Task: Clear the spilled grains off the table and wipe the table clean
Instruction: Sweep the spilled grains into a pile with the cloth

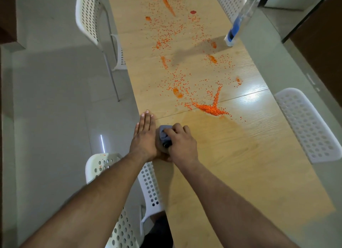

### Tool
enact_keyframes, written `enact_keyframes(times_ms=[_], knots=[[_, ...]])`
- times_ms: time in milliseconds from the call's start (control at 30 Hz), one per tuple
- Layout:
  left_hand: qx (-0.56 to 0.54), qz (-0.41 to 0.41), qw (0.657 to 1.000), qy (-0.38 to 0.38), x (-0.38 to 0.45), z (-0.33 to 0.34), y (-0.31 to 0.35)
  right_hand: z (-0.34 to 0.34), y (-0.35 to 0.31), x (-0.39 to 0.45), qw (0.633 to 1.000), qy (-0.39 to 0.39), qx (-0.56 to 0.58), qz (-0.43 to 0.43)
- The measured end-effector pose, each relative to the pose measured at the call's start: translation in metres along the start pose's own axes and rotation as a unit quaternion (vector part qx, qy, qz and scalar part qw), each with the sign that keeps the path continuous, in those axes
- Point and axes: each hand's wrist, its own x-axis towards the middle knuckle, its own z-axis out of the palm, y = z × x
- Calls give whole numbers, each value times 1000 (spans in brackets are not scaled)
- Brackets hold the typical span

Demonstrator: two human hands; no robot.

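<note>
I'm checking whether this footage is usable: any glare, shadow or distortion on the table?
Head view: bright glare patch on the table right of the grain pile; soft shadow mid-table near the spray bottle; wide-angle lens bends the table edges; hands and grains stay sharp.

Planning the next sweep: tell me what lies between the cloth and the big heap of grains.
Head view: bare wooden table between the grey cloth, gripped by the right hand, and the heap of grains, crossed only by a thin seam.
</note>
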Motion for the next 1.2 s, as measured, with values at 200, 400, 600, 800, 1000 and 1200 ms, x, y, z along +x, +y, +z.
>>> enact_keyframes(times_ms=[200, 400, 600, 800, 1000, 1200], knots=[[5, -3, 1000, -7, -3, -1, -3, -17, 12, 75, 994, 80, 7, 75], [16, -6, 1000, 2, -4, 0, -1, -36, 24, 94, 986, 110, 20, 126], [2, -20, 1000, -6, -1, 0, 2, -13, 8, 6, 997, 70, 7, 42], [15, -40, 999, -15, 1, 4, 22, -9, 29, -23, 999, 16, -21, 42], [-10, -43, 999, -6, 10, 10, 51, -37, 81, 57, 991, 80, -21, 108], [-55, -66, 996, 40, 24, 27, 96, -63, 100, 96, 994, 75, -13, 79]])
